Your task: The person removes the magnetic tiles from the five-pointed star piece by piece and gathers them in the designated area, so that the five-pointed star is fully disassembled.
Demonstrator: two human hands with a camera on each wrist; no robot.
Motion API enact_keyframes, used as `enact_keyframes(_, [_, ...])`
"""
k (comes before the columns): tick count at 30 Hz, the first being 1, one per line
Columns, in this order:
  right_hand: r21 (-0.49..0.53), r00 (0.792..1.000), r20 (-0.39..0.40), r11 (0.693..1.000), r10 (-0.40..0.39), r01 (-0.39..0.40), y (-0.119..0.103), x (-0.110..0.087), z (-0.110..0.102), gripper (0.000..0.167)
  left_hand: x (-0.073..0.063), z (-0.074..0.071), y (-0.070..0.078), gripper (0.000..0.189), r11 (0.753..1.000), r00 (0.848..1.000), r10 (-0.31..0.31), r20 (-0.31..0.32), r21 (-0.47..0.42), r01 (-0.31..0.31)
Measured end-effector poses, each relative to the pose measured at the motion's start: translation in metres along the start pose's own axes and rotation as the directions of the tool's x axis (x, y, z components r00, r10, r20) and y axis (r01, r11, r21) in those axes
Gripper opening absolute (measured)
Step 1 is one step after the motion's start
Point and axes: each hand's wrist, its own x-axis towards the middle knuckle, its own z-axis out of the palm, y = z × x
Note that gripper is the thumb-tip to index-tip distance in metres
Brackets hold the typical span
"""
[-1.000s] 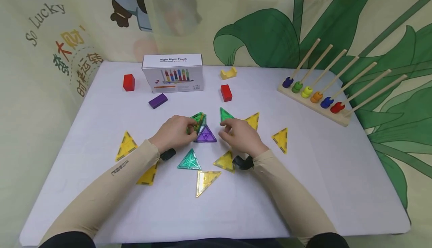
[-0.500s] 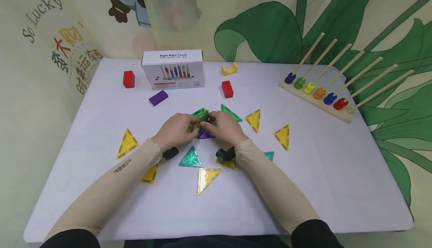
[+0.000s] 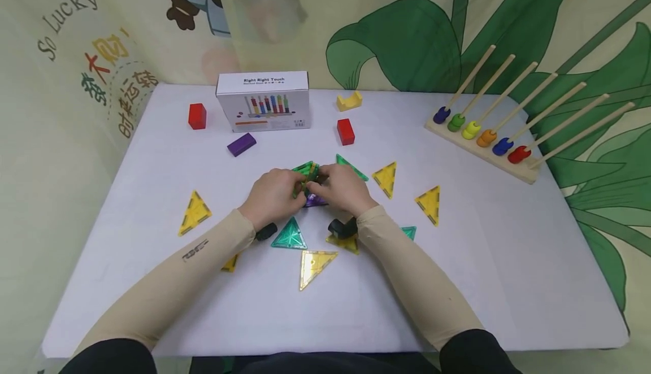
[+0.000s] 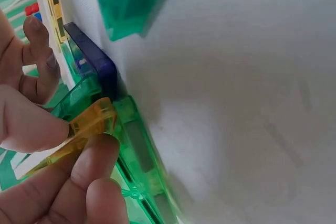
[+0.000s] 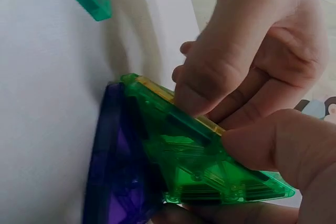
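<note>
Over the middle of the table, my left hand (image 3: 274, 194) pinches a yellow triangular magnetic tile (image 4: 93, 121) between thumb and fingers, as the left wrist view shows. My right hand (image 3: 347, 188) pinches a translucent green triangular tile (image 5: 184, 156) that leans against the yellow one. Below them a purple triangular tile (image 3: 314, 200) lies on the table with its edge at the green tile. Another green tile (image 4: 142, 156) stands beside the yellow one in the left wrist view. The fingers partly hide these tiles in the head view.
Nearer the body are a teal tile (image 3: 290, 235) and yellow tiles (image 3: 315, 266). More yellow tiles (image 3: 195, 214) lie to either side. Behind stand a white box (image 3: 269, 103), red blocks (image 3: 197, 116) and a purple block (image 3: 241, 144). A wooden bead rack (image 3: 480, 151) is at back right.
My right hand has moved left from beside the pile to the tiles and now grips the green one. My left hand has stayed at the tiles, holding the yellow one.
</note>
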Motion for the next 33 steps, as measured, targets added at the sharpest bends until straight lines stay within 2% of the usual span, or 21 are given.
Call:
enact_keyframes(7, [0.002,1.0,0.004,1.0,-0.006,0.006,0.001,0.002,-0.004,0.032,0.005,-0.002,-0.001,0.024,1.0,0.999,-0.025,-0.022,0.019,0.025])
enact_keyframes(12, [0.016,0.999,0.03,1.0,0.019,-0.02,0.003,0.002,-0.005,0.041,0.007,-0.007,-0.009,0.024,0.998,0.997,-0.056,-0.048,0.027,0.057])
enact_keyframes(19, [0.017,0.999,0.044,0.999,0.031,-0.032,0.002,-0.003,-0.004,0.047,0.009,-0.008,-0.014,0.02,0.998,0.997,-0.029,-0.066,0.045,0.032])
enact_keyframes(25, [0.023,0.999,0.021,0.999,0.044,-0.045,0.001,-0.01,-0.002,0.046,0.012,-0.006,-0.013,0.019,0.996,0.996,-0.034,-0.079,0.076,0.04])
enact_keyframes(33, [0.061,0.998,0.034,0.996,0.06,-0.062,-0.002,-0.014,0.002,0.048,0.022,-0.005,-0.016,0.023,0.993,0.993,-0.035,-0.115,0.113,0.048])
